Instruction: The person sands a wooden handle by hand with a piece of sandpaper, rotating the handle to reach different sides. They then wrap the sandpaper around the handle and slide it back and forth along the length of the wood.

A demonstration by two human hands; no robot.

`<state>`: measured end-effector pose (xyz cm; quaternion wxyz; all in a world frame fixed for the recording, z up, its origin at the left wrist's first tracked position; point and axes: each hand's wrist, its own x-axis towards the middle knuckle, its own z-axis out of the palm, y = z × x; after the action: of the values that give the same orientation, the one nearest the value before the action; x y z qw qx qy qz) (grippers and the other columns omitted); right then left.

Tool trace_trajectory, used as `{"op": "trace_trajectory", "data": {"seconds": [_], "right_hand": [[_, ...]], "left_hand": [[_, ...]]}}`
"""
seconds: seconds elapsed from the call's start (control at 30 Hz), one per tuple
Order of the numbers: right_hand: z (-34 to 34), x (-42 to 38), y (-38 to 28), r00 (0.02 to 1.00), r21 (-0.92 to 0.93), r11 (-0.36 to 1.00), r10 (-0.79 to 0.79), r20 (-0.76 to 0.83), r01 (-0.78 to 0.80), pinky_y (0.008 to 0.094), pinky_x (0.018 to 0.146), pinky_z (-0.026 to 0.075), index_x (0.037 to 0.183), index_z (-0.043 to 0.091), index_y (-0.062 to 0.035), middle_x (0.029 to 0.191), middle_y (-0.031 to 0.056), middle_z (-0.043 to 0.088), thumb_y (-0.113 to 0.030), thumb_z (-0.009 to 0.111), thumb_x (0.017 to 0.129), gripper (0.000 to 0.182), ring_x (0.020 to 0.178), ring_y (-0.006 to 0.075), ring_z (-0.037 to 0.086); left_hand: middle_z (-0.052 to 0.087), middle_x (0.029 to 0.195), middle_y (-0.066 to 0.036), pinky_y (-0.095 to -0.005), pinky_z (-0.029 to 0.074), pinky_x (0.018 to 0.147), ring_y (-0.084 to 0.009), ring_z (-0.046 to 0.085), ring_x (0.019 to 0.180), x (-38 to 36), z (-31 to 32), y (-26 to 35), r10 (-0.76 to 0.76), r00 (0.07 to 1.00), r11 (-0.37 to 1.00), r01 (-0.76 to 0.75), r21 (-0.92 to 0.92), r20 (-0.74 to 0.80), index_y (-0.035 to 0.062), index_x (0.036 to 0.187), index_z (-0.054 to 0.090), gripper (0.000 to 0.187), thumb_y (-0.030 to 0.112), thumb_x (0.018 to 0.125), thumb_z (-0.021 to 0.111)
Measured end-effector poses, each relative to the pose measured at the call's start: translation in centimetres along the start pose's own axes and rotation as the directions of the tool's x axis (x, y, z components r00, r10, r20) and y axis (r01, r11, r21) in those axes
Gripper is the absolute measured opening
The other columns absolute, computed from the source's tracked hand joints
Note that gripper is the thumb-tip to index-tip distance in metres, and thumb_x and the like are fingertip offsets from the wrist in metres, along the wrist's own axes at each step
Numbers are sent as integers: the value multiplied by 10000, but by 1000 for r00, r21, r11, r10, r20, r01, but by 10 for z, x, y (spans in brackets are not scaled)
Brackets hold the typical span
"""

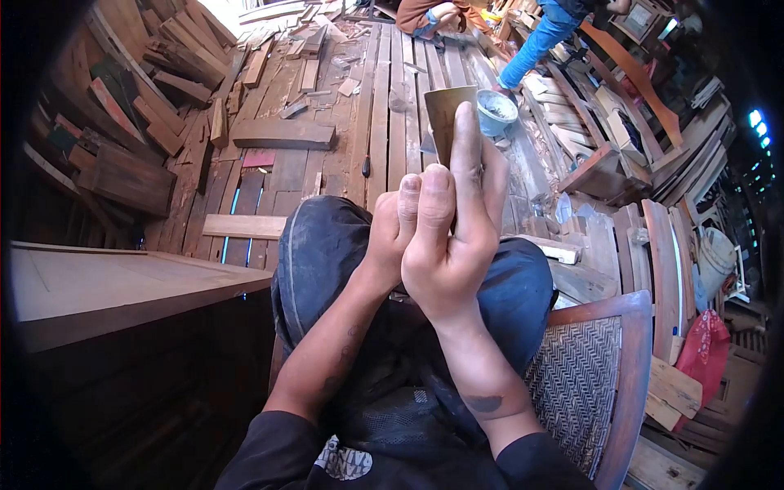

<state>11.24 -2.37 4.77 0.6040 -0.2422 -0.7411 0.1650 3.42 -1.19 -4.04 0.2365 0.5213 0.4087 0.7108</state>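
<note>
Okay, right hand grip clamped on thin flat plate, out beyond the knees, index finger along it; left hand alongside, hold unclear. Best keep finger flat, pressure even.

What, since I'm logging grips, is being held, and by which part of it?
A thin brownish sheet; the right hand grips its lower part, index finger along its right side. Whether the left hand grips it is hidden.

my forearms angled inward, left hand curled against right hand, both raised, one right finger extended
</note>
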Motion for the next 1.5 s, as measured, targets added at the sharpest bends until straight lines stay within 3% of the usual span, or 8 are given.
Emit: {"op": "trace_trajectory", "data": {"seconds": [0.3, 0.5, 0.87, 0.97, 1.07, 1.17, 1.4, 1.5], "right_hand": [[3, 3, -1, 998, 19, 998, 54, -12, -54, 449, 1105, 432, 1534, 472, 63, 1446, 280, 543, -121, 497, 1063, 506, 1294, 383, 561], [5, -16, 0, 995, -43, 994, -99, 11, 100, 435, 1105, 428, 1541, 474, 46, 1426, 265, 547, -140, 505, 1070, 507, 1275, 363, 568], [4, -16, 6, 995, -66, 993, -97, 25, 98, 462, 1139, 399, 1554, 440, 60, 1506, 259, 517, -159, 476, 1080, 523, 1342, 396, 521], [5, 5, 15, 999, -4, 999, -34, 35, 34, 427, 1108, 434, 1549, 449, 54, 1475, 225, 546, -202, 436, 1110, 508, 1327, 328, 563], [2, 18, 30, 958, 309, 908, 282, 47, -283, 345, 1039, 494, 1585, 390, 37, 1419, 154, 579, -299, 395, 1148, 551, 1252, 237, 645], [-18, 20, 33, 930, 425, 844, 367, -9, -329, 370, 1018, 492, 1599, 357, 35, 1450, 154, 542, -323, 370, 1151, 574, 1232, 246, 637], [-38, 30, 13, 982, 474, 871, 178, -59, -129, 399, 1039, 458, 1624, 293, 27, 1470, 167, 519, -389, 329, 1136, 642, 1255, 278, 600], [-40, 27, 10, 996, 289, 956, 74, -54, -55, 393, 1038, 458, 1625, 288, 30, 1472, 178, 514, -392, 311, 1136, 646, 1246, 275, 602]], "left_hand": [[602, 632, -75, -377, 468, 561, -150, 576, 581, 4, 2, 25, -75, 997, 997, 75, -13, -9, -9, 815, 627, 605, 376, 1163, 317], [617, 646, -102, -380, 479, 570, -181, 598, 584, -4, -4, -5, -81, 996, 982, 85, -170, 30, -12, 853, 621, 574, 370, 1160, 322], [592, 647, -71, -360, 475, 573, -163, 578, 586, 4, -3, 21, -45, 999, 995, 43, -90, -18, -2, 847, 597, 587, 394, 1162, 300], [570, 641, -48, -353, 454, 553, -153, 547, 570, 12, -1, 34, 1, 1000, 998, -2, -67, -15, 10, 841, 580, 611, 432, 1162, 275], [446, 617, 18, -285, 310, 487, -73, 405, 535, 6, -6, 34, -128, 991, 985, 131, -112, 32, 23, 791, 530, 673, 508, 1152, 235], [460, 620, 25, -262, 332, 495, -54, 432, 548, 3, -9, 21, -113, 993, 970, 116, -215, 25, 10, 1005, 574, 623, 565, 1124, 317], [497, 637, 17, -262, 392, 521, -63, 482, 555, 4, -1, 25, -5, 1000, 998, 5, -57, 5, 5, 1112, 586, 502, 482, 1124, 431], [496, 635, 19, -268, 386, 522, -67, 473, 546, 3, -3, 21, -29, 999, 997, 31, -75, 20, 2, 1114, 591, 514, 480, 1131, 404]]}}
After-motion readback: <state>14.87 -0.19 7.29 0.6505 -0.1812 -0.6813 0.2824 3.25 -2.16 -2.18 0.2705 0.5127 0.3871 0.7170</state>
